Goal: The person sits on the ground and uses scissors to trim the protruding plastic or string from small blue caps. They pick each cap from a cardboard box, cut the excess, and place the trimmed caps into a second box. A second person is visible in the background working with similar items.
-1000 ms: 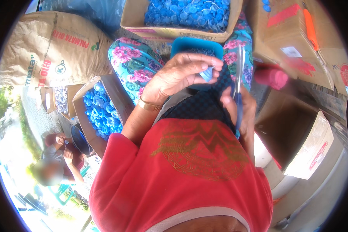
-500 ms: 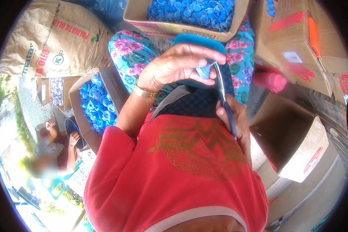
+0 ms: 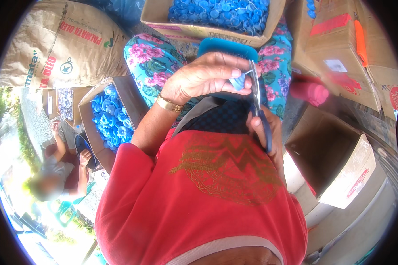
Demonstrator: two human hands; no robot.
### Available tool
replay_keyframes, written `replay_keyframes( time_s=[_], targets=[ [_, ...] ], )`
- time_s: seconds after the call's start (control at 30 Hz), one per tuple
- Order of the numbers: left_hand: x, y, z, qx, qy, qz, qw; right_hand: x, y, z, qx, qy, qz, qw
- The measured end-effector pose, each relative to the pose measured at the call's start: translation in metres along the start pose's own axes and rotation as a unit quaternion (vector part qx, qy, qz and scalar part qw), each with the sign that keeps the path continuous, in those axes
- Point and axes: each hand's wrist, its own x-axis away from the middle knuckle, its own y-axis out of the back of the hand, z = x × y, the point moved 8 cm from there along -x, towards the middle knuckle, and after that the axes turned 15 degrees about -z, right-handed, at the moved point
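Between the thumb and fingers of my left hand (image 3: 208,76) is a small blue plastic cap (image 3: 239,81), with a thin pale strip at its upper edge. My right hand (image 3: 268,130) grips dark-handled scissors (image 3: 264,126) by the loops. Their metal blades point away from me and pass right beside the cap and my left fingertips. Whether the blades touch the strip, I cannot tell. A blue plastic tray (image 3: 227,47) lies on my lap beneath my left hand, partly hidden by it.
Past my knees stands a cardboard box (image 3: 177,30) full of blue caps. Another box (image 3: 86,98) of blue caps is at my left, near a large brown sack (image 3: 75,44). An open carton (image 3: 347,176) and a pink bottle (image 3: 316,94) are at right. Someone sits at far left.
The scissors have turned slightly more upright, and their blades have shifted a little to the right and away from me. My left hand has moved slightly right, still holding the cap.
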Motion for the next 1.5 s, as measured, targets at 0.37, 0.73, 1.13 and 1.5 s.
replay_keyframes(
  time_s=[0.37,0.73,1.13,1.5],
  targets=[
    [0.009,0.004,-0.004,-0.11,-0.002,-0.069,0.991,0.004,-0.002,-0.014,0.022,-0.067,-0.018,0.997],
    [0.009,0.007,-0.003,-0.115,0.04,-0.008,0.992,-0.005,0.003,-0.006,0.178,0.078,0.011,0.981],
    [0.015,0.003,-0.011,-0.153,0.026,-0.059,0.986,-0.003,0.001,-0.007,0.013,-0.026,0.03,0.999],
    [0.012,0.005,-0.019,-0.144,-0.016,-0.042,0.989,0.003,0.012,-0.008,0.066,0.026,0.038,0.997]
  ],
)
